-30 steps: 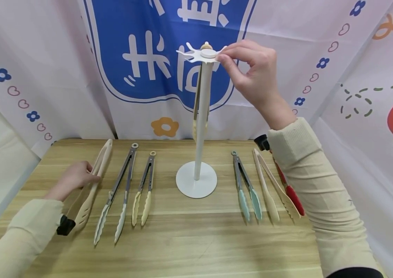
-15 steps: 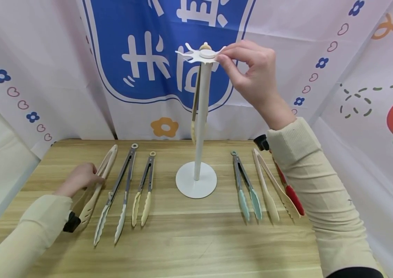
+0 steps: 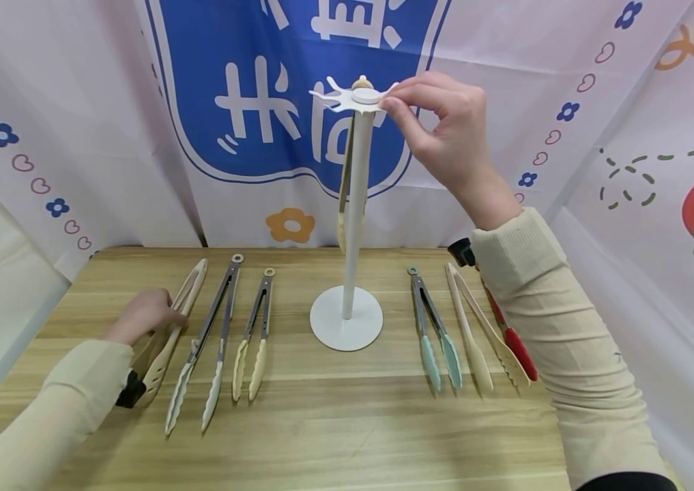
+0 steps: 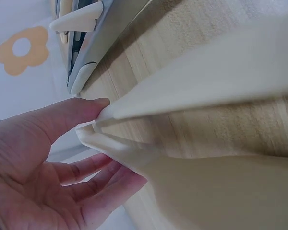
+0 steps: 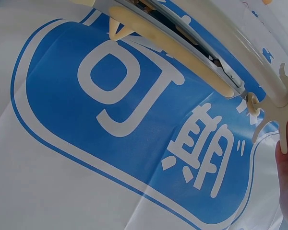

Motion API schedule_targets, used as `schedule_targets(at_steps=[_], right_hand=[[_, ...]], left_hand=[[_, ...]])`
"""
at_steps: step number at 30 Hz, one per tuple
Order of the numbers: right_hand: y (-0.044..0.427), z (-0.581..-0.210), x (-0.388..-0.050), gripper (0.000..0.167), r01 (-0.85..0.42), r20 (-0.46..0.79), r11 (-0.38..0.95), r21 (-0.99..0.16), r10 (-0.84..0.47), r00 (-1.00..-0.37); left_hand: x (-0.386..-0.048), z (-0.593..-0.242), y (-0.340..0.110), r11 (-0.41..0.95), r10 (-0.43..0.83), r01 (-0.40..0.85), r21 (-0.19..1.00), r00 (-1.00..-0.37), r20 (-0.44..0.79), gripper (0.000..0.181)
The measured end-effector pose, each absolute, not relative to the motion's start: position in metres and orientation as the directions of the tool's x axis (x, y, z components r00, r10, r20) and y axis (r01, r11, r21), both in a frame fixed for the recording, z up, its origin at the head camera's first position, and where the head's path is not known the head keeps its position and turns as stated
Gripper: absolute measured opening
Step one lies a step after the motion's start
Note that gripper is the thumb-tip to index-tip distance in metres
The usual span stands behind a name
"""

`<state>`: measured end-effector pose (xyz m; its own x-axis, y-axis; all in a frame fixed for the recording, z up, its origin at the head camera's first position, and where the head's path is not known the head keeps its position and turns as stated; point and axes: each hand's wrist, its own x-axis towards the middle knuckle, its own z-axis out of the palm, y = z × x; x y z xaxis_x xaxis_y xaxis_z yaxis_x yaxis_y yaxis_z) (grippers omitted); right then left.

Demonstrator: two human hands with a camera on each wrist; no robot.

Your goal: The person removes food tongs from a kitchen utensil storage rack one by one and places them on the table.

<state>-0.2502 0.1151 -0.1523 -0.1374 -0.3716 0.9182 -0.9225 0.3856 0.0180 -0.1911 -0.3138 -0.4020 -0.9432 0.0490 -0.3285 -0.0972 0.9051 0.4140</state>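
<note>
At the left of the table, my left hand [image 3: 145, 315] grips cream-coloured tongs [image 3: 165, 351]. In the left wrist view the thumb lies on one arm of these tongs [image 4: 206, 86], fingers on the other. Whether they touch the table I cannot tell. My right hand [image 3: 445, 126] pinches one prong of the white hook top [image 3: 342, 102] on an upright stand [image 3: 355, 211]. Hanging from a hook behind the pole are tongs with pale yellow parts [image 5: 182, 55], their ring on the hook in the right wrist view.
Long white-tipped tongs [image 3: 216, 378] and yellow-tipped tongs [image 3: 258, 368] lie left of the stand's round base [image 3: 328, 331]. To its right lie mint-tipped tongs [image 3: 451, 361], beige tongs [image 3: 475, 348] and a red-tipped utensil [image 3: 520, 353], partly hidden by the right sleeve. A printed cloth [image 3: 236, 211] hangs behind.
My left hand has shifted slightly right and nearer with the cream tongs, slowing almost to a stop in the last half second. My right hand keeps its hold on the prong.
</note>
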Motion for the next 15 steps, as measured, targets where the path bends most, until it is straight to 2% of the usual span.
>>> schedule_targets(at_steps=[15], right_hand=[[0.1145,-0.1522,-0.2497,0.017,-0.921,0.919,0.388,0.015,-0.370,-0.141]], left_hand=[[-0.1954,-0.4020,-0.3131,0.903,0.017,-0.149,0.403,-0.924,-0.381,0.028]])
